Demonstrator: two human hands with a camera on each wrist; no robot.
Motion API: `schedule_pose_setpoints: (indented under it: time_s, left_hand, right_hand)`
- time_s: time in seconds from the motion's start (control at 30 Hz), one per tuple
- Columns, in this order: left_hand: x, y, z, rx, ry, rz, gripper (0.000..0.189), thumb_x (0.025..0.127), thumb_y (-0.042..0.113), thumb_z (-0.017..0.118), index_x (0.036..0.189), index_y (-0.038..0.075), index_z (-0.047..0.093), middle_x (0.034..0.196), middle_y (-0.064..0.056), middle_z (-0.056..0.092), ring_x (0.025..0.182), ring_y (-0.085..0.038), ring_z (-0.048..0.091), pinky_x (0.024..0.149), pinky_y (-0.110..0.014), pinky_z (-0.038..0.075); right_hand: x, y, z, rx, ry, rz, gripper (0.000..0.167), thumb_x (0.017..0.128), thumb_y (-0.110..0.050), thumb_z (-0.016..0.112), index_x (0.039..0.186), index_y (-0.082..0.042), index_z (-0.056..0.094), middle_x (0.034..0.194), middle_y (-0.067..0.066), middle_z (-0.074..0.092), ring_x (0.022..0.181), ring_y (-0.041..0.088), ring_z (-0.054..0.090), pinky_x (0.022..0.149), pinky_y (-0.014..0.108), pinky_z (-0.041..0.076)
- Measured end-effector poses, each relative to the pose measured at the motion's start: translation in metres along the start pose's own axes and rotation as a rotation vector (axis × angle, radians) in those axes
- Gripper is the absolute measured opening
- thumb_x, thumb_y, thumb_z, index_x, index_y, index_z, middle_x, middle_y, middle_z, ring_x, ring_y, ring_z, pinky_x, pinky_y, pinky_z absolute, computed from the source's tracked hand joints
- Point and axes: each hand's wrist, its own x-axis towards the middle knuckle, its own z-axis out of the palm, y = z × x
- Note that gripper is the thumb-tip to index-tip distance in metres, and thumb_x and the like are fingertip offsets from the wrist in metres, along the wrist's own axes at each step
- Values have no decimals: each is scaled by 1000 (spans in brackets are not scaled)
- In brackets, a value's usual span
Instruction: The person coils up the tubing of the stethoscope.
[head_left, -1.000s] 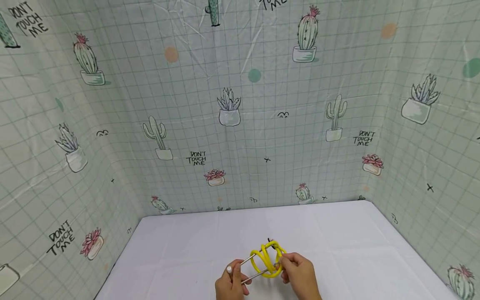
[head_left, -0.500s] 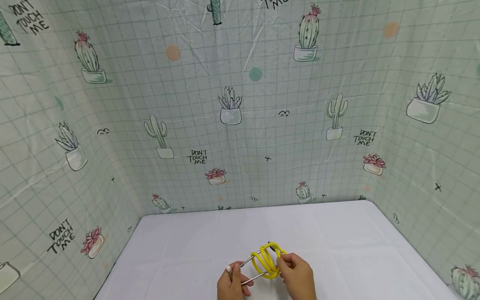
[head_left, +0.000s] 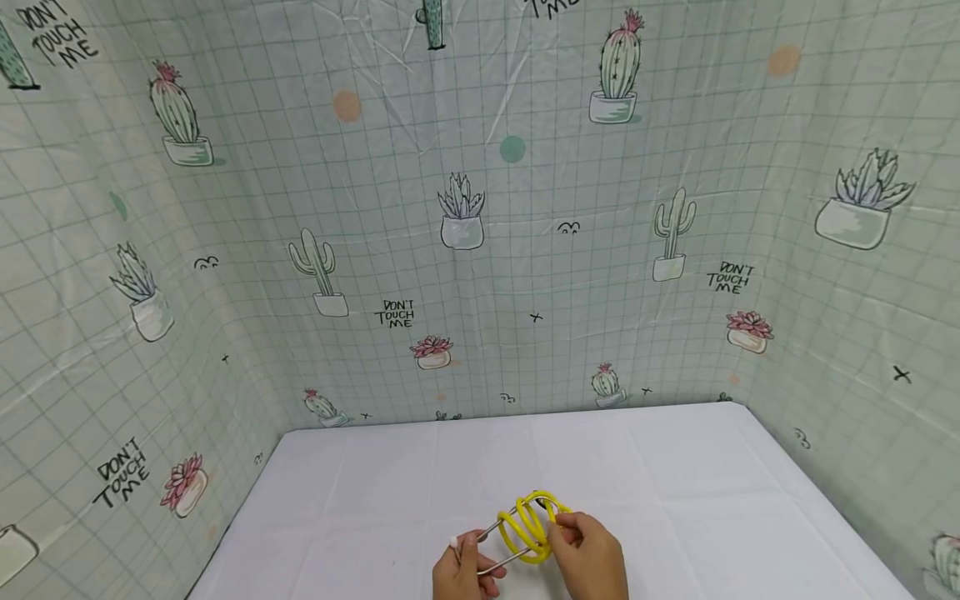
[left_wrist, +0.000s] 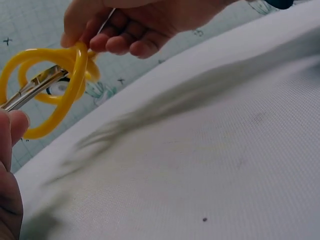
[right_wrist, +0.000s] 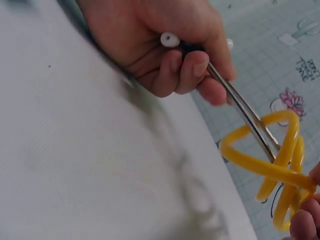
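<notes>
Your left hand (head_left: 459,568) grips the tongs (head_left: 501,543), shaft pointing up-right into the yellow tube (head_left: 528,527) coils your right hand (head_left: 588,554) pinches, nearer them.

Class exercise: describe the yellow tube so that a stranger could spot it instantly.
Look at the near edge of the white table, where two hands meet. Between them, the yellow tube coils in loops around metal tongs: the only bright yellow thing there.

Lit evenly and brightly from above; bending at the edges around the table (head_left: 675,467); blurring near the yellow tubing (left_wrist: 55,95); casting soft smeared shadows beside it.
</notes>
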Motion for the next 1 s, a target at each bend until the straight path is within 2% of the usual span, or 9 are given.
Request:
schedule_pose_setpoints:
  time_s: [0.3, 0.5, 0.6, 0.73, 0.8, 1.0]
  left_hand:
    - [1, -2, -3, -10, -11, -19, 32, 107, 16, 41, 113, -9, 60, 62, -11, 68, 40, -10, 54, 39, -22, 43]
    - [4, -2, -2, 2, -25, -13, 32, 108, 17, 41, 112, -8, 61, 63, -10, 68, 41, -10, 55, 39, -23, 44]
    - [3, -1, -2, 6, -49, -16, 32, 108, 17, 42, 112, -8, 61, 63, -10, 68, 41, -10, 55, 39, -23, 44]
    - [2, 1, -2, 9, -90, -19, 32, 107, 18, 44, 112, -8, 61, 64, -11, 69, 42, -9, 56, 40, -22, 44]
    - [2, 0, -2, 8, -106, -21, 32, 107, 18, 44, 112, -8, 61, 64, -11, 69, 42, -9, 56, 40, -21, 44]
    - [2, -3, -5, 3, -140, -24, 31, 107, 18, 44, 113, -8, 60, 64, -11, 69, 43, -9, 57, 41, -21, 45]
  right_hand:
    - [-2, 23, 10, 84, 2, -16, 13, 87, -14, 78, 98, -8, 75, 78, -5, 60, 67, 7, 53, 60, 21, 48]
    - [1, 33, 9, 168, 33, -22, 12, 89, -9, 75, 101, -8, 74, 85, 0, 62, 61, 8, 57, 55, 24, 51]
    - [1, 36, 1, 231, 19, 46, 18, 91, -8, 72, 109, -5, 72, 92, 5, 63, 60, 11, 61, 54, 26, 53]
    - [4, 40, -8, 315, -52, 164, 36, 93, -10, 70, 127, -2, 64, 99, 10, 63, 65, 15, 65, 56, 28, 55]
    - [5, 43, -10, 353, -83, 192, 42, 93, -11, 70, 132, 1, 61, 100, 11, 64, 67, 17, 66, 57, 29, 56]
    - [7, 49, -11, 421, -134, 233, 37, 91, -11, 72, 124, 5, 66, 92, 9, 64, 66, 18, 63, 57, 29, 54]
